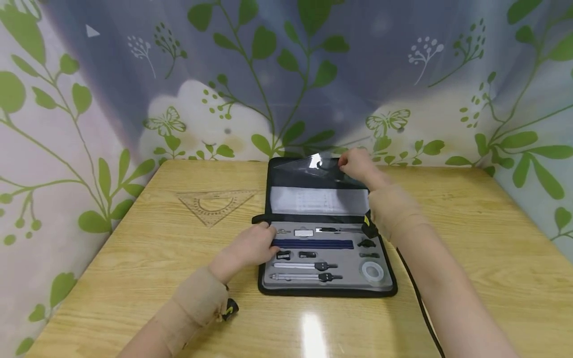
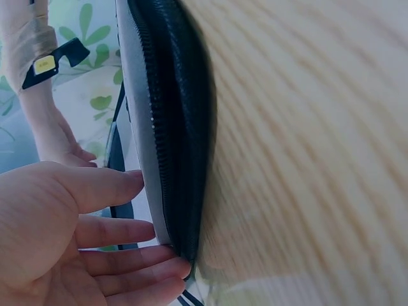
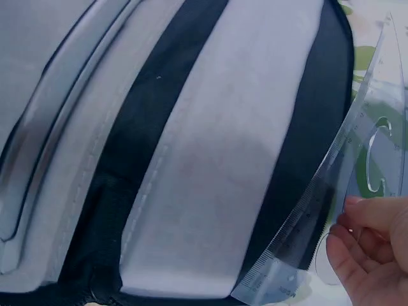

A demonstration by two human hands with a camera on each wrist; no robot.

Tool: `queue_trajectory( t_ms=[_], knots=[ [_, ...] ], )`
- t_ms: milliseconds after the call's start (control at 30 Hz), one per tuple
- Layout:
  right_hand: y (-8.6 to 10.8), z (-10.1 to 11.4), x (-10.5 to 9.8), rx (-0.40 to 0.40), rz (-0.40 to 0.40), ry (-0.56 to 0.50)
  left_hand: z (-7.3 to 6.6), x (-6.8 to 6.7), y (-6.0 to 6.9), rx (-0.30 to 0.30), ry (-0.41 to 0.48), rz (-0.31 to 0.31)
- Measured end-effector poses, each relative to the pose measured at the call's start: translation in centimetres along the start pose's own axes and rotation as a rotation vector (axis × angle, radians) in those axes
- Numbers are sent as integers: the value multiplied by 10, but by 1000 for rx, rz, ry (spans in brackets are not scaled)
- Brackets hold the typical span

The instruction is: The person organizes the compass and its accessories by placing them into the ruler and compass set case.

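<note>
A black zippered geometry set case (image 1: 329,293) lies unfolded on the table. Its grey tray holds compasses (image 1: 309,266), blue pencils (image 1: 313,243), a white eraser (image 1: 303,232) and small sharpeners. My left hand (image 1: 252,243) rests at the tray's left edge; in the left wrist view its fairly straight fingers (image 2: 127,261) touch the zippered side. Above the lid, my right hand (image 1: 356,164) pinches a clear plastic set square (image 3: 303,223) with a toothed scale along one edge. Beneath it, the lid's pocket shows a whitish sheet (image 1: 304,200).
Another clear set square (image 1: 215,204) with a protractor cut-out lies left of the case. A round clear disc (image 1: 372,271) sits in the tray's right corner. A black cable (image 1: 421,298) runs beside the right forearm. Leaf-patterned cloth (image 1: 277,74) hangs behind the wooden table.
</note>
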State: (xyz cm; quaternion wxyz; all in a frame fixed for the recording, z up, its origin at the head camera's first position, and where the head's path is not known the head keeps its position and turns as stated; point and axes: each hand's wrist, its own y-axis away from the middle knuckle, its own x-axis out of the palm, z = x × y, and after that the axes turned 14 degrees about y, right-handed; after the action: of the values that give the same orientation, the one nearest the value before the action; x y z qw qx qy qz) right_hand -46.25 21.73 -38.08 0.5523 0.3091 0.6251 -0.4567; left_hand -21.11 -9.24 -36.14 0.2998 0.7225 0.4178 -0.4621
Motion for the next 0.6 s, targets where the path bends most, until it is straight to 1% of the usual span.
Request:
queue_trajectory(
  t_ms=[67,133,233,300,400,500,600],
  knots=[
    [14,28,-25,44,27,29,0,0,-1,-1,3,0],
    [30,55,-52,70,72,36,1,0,-2,3,0,2],
    [44,76,-68,49,56,50,3,-1,-3,13,1,9],
    [48,82,-70,27,44,79,3,-3,-5,20,12,8],
    [47,84,-67,11,42,96,6,-9,-11,29,66,-28],
    [46,85,-65,10,32,107,11,-16,-23,31,110,-100],
    [48,87,-61,15,42,121,18,-20,-36,46,66,-174]
  ],
)
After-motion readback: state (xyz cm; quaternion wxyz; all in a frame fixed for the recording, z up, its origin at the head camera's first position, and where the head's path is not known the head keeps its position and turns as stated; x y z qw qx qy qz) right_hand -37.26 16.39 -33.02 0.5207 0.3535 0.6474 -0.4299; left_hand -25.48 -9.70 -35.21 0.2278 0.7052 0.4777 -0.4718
